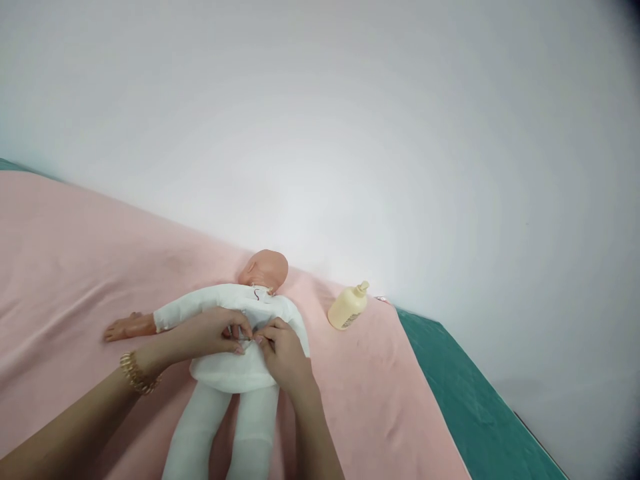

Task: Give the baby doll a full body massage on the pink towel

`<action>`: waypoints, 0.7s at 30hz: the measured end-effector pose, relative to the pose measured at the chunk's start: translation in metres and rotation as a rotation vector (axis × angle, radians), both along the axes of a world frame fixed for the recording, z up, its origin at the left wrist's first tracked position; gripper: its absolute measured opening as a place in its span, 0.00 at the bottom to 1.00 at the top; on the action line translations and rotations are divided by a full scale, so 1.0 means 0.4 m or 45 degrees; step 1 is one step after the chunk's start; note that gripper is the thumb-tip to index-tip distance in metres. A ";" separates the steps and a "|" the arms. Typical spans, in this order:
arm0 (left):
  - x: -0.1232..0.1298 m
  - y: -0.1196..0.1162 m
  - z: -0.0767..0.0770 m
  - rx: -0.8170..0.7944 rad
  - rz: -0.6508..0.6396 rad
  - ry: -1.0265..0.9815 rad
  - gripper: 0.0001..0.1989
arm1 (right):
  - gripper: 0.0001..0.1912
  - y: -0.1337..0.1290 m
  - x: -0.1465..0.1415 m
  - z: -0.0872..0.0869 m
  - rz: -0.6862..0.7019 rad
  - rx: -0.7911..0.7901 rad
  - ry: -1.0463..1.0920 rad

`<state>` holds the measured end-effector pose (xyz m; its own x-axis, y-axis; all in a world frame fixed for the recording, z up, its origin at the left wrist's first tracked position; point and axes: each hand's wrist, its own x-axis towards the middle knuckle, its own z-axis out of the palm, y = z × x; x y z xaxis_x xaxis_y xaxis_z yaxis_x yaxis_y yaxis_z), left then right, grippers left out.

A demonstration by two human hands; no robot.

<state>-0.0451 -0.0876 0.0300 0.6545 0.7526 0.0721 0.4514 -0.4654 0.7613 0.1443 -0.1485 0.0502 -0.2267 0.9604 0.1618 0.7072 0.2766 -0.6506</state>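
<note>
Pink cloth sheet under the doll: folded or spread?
Spread. The pink cloth sheet lies open beneath the white-clothed doll and extends well past it on both sides, slightly wrinkled, with green surface showing beyond its edge.

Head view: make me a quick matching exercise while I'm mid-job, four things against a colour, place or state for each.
1. Doll
2. Pump bottle
3. Bracelet
4. Pink cloth

A. Gold-coloured, worn near the left hand
B. Spread over part of a green surface
C. Dressed in white, touched by the left hand and right hand
D. Pale yellow, beside the doll

Pairs: 1-C, 2-D, 3-A, 4-B
</note>
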 end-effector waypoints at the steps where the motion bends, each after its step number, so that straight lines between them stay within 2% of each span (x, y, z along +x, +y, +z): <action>1: 0.001 0.000 -0.001 0.010 0.001 -0.021 0.11 | 0.13 -0.002 -0.004 -0.001 -0.011 0.016 -0.031; 5: 0.005 0.003 0.009 0.089 0.076 -0.133 0.11 | 0.14 -0.014 -0.018 0.011 -0.080 0.124 -0.064; 10: 0.013 0.008 0.022 0.342 0.241 -0.271 0.15 | 0.15 0.002 -0.018 0.018 -0.229 0.323 0.235; 13: 0.019 0.005 0.017 0.468 0.262 -0.236 0.15 | 0.14 0.036 -0.017 0.009 -0.247 0.320 0.326; 17: 0.021 0.001 0.009 0.425 0.235 -0.176 0.17 | 0.18 0.085 -0.025 -0.014 -0.304 0.238 0.339; 21: 0.019 0.007 0.004 0.388 0.194 -0.135 0.17 | 0.19 0.110 -0.037 -0.046 -0.408 0.246 0.303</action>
<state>-0.0375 -0.0849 0.0314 0.5129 0.7746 0.3701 0.4592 -0.6118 0.6441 0.1296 -0.1045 0.0318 0.1433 0.9232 0.3566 0.6136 0.1998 -0.7639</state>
